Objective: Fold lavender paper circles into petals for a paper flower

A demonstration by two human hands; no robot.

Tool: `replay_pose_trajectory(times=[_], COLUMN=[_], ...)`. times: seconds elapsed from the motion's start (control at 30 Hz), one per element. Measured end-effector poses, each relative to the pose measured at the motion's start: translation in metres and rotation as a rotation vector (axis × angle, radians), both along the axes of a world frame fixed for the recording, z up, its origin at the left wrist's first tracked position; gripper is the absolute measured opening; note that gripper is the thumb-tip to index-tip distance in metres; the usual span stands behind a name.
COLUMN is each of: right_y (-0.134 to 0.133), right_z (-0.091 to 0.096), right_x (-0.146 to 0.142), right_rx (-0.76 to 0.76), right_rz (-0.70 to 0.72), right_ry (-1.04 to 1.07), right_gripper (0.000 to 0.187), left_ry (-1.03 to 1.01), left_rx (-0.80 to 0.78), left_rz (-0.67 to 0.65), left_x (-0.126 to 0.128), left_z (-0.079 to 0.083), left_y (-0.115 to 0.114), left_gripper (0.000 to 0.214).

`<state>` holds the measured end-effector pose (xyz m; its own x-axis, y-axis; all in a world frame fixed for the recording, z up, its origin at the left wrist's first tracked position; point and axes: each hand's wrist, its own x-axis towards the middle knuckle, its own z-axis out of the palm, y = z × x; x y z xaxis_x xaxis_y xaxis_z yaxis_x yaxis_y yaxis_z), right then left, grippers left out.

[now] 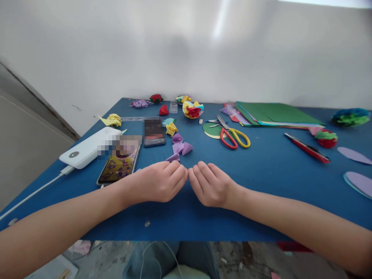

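My left hand [165, 180] and my right hand [212, 184] meet knuckle to knuckle above the near middle of the blue table [261, 174]. Both have their fingers curled and pressed together, backs toward me. Whatever they pinch, if anything, is hidden behind the fingers. Just beyond the left hand lie several folded purple paper pieces [178, 147]. Past them are a small yellow paper flower [171, 129] and a phone [154, 131]. Scissors with red and yellow handles [232, 135] lie beyond the right hand, partly over a round green paper piece [212, 130].
A white power bank [91, 147] and a lit phone [119, 161] sit left, with a cable [35, 199] trailing off. Coloured paper sheets [273, 114], a red cutter [308, 147] and purple paper ovals [359, 182] lie right. Paper flowers [193, 110] stand near the wall.
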<state>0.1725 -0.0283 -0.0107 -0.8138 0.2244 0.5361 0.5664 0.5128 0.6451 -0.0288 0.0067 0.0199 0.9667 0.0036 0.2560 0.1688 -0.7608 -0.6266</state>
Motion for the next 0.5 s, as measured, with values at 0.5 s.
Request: replay_pose_trajectory(times=[0.5], right_y=[0.061], right_z=[0.006], right_x=[0.049], right_rx=[-0.276], right_rz=[-0.088], right_ry=[0.015], right_gripper=[0.025], left_ry=[-0.061], left_rx=[-0.219], left_rz=[0.452], left_x=[-0.003], left_z=[0.002], left_y=[0.018], left_gripper=[0.016])
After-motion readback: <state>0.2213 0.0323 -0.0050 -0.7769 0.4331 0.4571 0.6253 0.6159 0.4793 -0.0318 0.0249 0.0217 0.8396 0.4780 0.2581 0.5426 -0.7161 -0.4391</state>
